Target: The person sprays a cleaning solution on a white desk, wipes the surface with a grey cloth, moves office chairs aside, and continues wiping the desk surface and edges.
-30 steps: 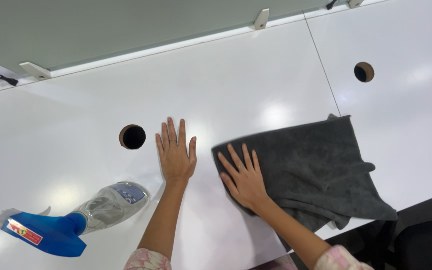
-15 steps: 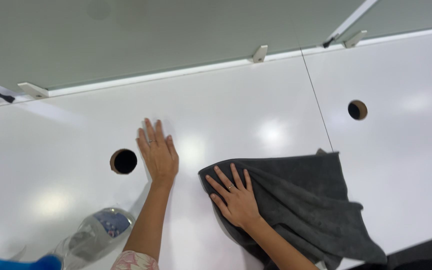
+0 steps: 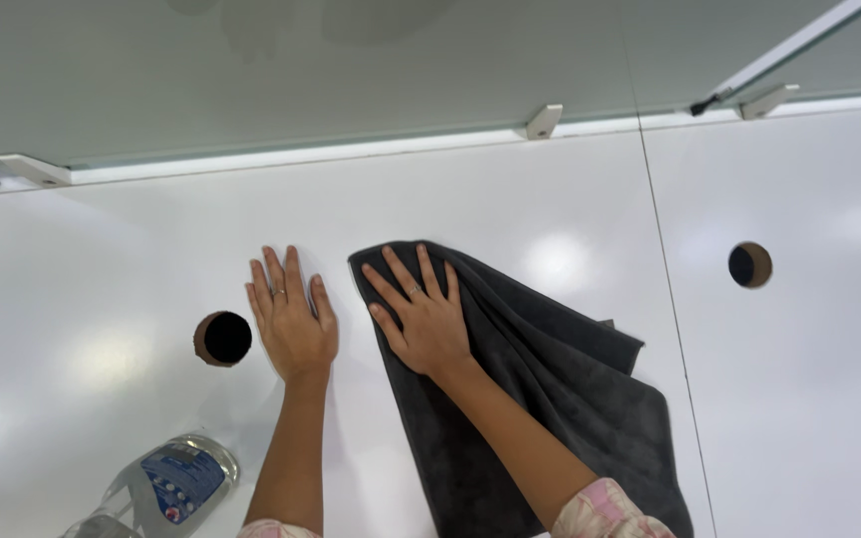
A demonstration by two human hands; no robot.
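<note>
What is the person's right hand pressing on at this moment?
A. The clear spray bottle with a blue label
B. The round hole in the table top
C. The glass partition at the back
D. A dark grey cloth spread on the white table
D: the right hand lies flat, fingers spread, on the dark grey cloth, while the left hand rests on the bare white table.

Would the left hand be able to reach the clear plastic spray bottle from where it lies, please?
Probably yes: the left hand lies flat on the white table, with only bare surface between it and the clear plastic spray bottle.
</note>
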